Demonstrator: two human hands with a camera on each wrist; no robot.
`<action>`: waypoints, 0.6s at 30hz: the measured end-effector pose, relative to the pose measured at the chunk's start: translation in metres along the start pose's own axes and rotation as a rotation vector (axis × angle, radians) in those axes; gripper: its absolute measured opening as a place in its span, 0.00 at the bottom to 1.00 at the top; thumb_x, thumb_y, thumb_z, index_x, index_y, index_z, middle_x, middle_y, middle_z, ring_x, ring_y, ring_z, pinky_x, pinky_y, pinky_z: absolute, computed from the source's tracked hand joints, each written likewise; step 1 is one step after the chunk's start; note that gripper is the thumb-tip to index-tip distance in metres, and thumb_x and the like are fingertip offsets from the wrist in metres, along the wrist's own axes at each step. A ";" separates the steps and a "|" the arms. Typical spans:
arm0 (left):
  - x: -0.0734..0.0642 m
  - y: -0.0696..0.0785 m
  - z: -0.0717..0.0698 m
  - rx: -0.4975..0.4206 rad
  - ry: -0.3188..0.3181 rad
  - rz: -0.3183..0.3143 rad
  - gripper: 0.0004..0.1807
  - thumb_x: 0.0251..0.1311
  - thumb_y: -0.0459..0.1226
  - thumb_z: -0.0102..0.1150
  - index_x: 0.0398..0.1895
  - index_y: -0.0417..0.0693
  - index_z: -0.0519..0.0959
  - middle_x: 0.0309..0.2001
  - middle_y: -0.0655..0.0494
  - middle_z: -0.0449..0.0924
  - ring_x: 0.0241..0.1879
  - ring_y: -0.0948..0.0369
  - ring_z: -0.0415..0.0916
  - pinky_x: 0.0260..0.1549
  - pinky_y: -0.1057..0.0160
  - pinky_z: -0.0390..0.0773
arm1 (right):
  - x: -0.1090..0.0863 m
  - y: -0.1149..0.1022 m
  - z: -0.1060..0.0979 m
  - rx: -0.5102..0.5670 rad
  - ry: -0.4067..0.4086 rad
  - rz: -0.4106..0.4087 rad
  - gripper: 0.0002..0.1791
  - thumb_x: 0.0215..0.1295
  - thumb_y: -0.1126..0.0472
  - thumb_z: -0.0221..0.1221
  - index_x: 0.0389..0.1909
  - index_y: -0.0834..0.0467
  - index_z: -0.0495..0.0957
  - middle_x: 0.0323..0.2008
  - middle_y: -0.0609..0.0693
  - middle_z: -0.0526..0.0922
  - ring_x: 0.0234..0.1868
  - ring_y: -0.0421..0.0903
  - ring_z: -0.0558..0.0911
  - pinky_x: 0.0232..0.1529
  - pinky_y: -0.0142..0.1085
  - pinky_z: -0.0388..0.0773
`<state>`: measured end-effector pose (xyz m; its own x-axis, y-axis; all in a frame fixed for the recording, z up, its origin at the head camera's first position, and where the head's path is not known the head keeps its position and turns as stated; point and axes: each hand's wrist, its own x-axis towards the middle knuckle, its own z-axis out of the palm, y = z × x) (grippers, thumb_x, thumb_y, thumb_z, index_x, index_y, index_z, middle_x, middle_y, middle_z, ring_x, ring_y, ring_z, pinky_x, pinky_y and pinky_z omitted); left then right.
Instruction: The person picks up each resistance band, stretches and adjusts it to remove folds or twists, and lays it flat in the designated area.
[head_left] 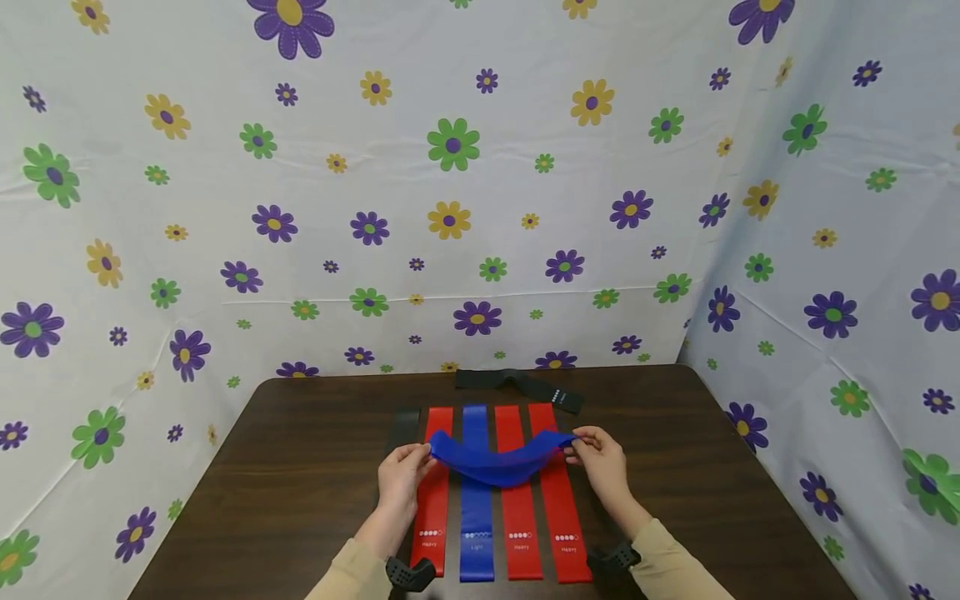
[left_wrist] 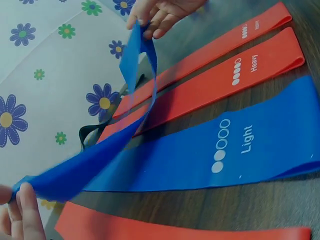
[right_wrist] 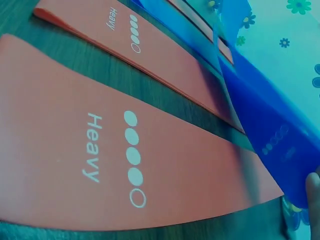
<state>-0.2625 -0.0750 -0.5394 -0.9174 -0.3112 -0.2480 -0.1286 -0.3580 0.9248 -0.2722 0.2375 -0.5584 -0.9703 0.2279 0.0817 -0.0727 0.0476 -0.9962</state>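
The left hand (head_left: 400, 478) pinches one end of a floppy blue band (head_left: 495, 469) with thumb and fingers, and the right hand (head_left: 604, 468) pinches the other end. Each grip is closed down to the thin band. The blue band is up in the air over the middle of the table (head_left: 285, 492), and it dips down between the hands. It has small pale marks near the right hand.

Under it, a row of bands lies flat, with the low ends pointing to the near edge. From the left edge side they go: a dark band (head_left: 406, 425), a red band (head_left: 430, 512), a flat blue band (head_left: 477, 500) marked "Light", then two more red bands (head_left: 522, 521). All three red ones say "Heavy". A black band (head_left: 480, 379) lies crooked by the far edge.
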 end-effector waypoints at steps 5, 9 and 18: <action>0.001 0.004 -0.001 0.027 -0.112 0.010 0.22 0.67 0.29 0.52 0.61 0.24 0.66 0.37 0.46 0.78 0.32 0.61 0.79 0.41 0.63 0.81 | 0.000 -0.003 -0.002 -0.256 0.031 -0.180 0.12 0.55 0.75 0.63 0.42 0.68 0.82 0.37 0.58 0.84 0.34 0.44 0.82 0.34 0.28 0.79; 0.001 0.011 -0.003 0.046 -0.180 -0.021 0.23 0.67 0.29 0.46 0.64 0.25 0.66 0.41 0.45 0.79 0.34 0.61 0.78 0.40 0.67 0.81 | 0.001 -0.004 -0.006 -0.384 0.098 -0.286 0.11 0.53 0.75 0.64 0.38 0.63 0.86 0.33 0.53 0.84 0.30 0.42 0.78 0.29 0.25 0.74; -0.004 0.024 -0.010 0.183 -0.313 -0.028 0.28 0.65 0.29 0.38 0.70 0.32 0.60 0.36 0.46 0.74 0.29 0.60 0.73 0.32 0.67 0.80 | 0.001 -0.005 -0.014 -0.400 0.121 -0.192 0.06 0.60 0.67 0.64 0.36 0.60 0.87 0.32 0.54 0.84 0.28 0.45 0.76 0.26 0.30 0.70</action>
<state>-0.2583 -0.0913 -0.5191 -0.9799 -0.0084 -0.1994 -0.1942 -0.1899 0.9624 -0.2695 0.2509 -0.5528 -0.9121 0.2895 0.2903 -0.1307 0.4659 -0.8751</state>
